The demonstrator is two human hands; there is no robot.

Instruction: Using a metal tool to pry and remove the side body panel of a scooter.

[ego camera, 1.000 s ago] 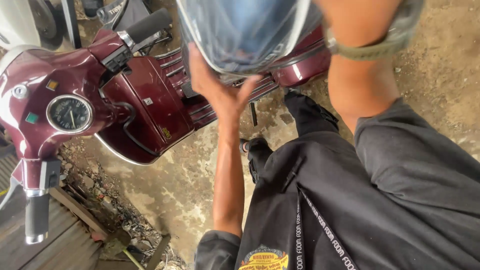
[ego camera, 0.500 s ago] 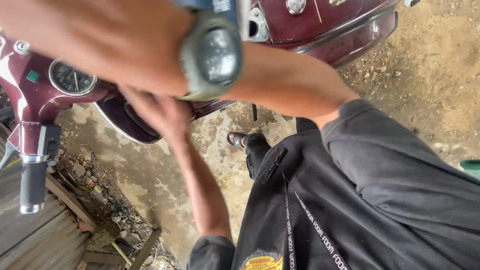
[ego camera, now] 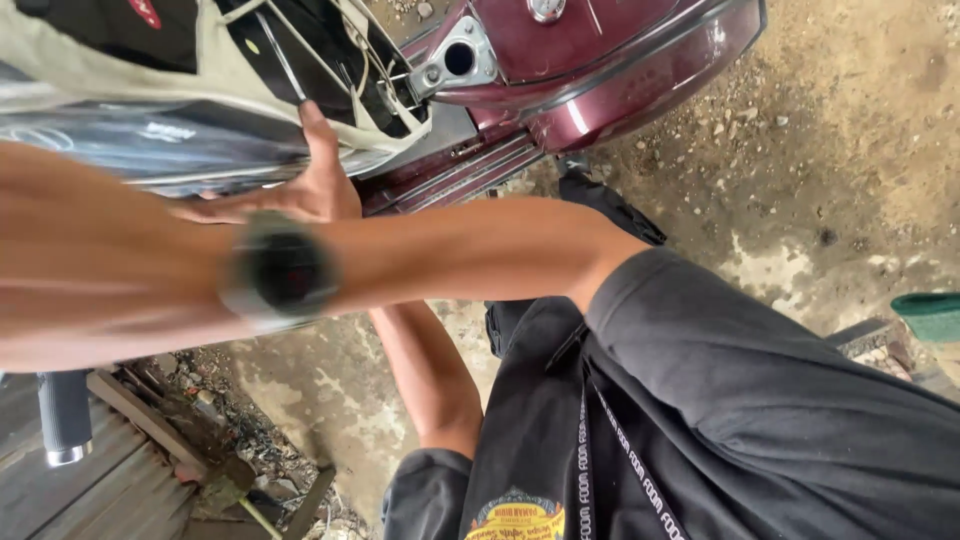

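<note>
A helmet [ego camera: 120, 70] with a pale lining, loose straps and a dark glossy visor is held upside down at the top left, close to the camera. My left hand [ego camera: 305, 190] reaches up from below and presses its palm to the helmet's lower edge, thumb up, fingers running left under the visor. My right arm crosses the picture from my right shoulder, with a dark wristwatch [ego camera: 285, 275] on it. Beyond the watch my right hand [ego camera: 90, 270] is a large blur at the left edge. Its fingers are cut off.
A maroon scooter [ego camera: 620, 60] stands just ahead on rough dirt ground. Its black handlebar grip [ego camera: 65, 415] hangs at the lower left above corrugated sheet [ego camera: 100, 500] and wooden scraps [ego camera: 150, 420]. A green object [ego camera: 930, 315] lies at the right edge. My dark shirt fills the lower right.
The helmet has come down and tipped over to the upper left, showing its inside. My right arm has swung lower across the view. The camera now points further right along the scooter.
</note>
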